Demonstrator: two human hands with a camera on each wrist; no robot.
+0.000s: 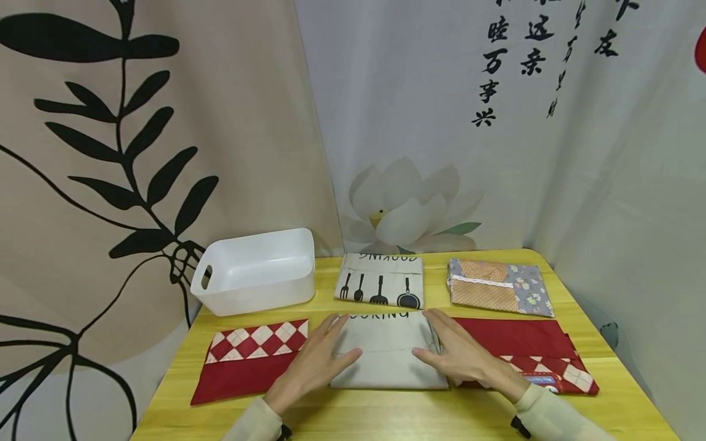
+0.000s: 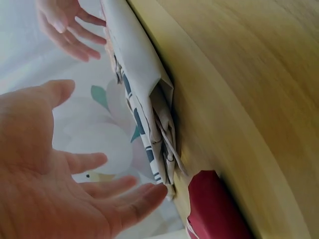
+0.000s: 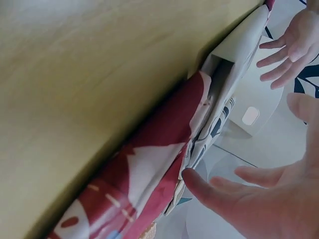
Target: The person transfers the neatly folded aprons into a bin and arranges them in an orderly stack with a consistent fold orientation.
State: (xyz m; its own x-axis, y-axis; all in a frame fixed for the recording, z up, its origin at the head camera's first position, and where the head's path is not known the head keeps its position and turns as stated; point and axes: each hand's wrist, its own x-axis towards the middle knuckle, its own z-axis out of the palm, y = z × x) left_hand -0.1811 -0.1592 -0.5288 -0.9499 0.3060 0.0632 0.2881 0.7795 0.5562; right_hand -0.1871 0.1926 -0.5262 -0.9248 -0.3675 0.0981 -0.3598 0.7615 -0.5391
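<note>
A folded off-white cloth (image 1: 388,367) with dark lettering along its far edge lies flat near the front middle of the table. My left hand (image 1: 317,360) is at its left side and my right hand (image 1: 462,350) at its right, both with fingers spread and thumbs pointing inward over it. In the left wrist view, the left hand (image 2: 65,179) shows loosely extended fingers with nothing in them, beside the cloth's layered folded edge (image 2: 159,117). The right wrist view shows the right hand (image 3: 274,199) likewise relaxed, its fingertips close to the cloth and the red checked cloth (image 3: 164,154).
Behind lies another folded cloth printed with utensils (image 1: 379,285); a floral and dotted folded cloth (image 1: 485,288) is back right. Red cloths with diamond checks lie left (image 1: 248,370) and right (image 1: 518,337). A white plastic bin (image 1: 259,294) stands back left, before a printed curtain (image 1: 248,122).
</note>
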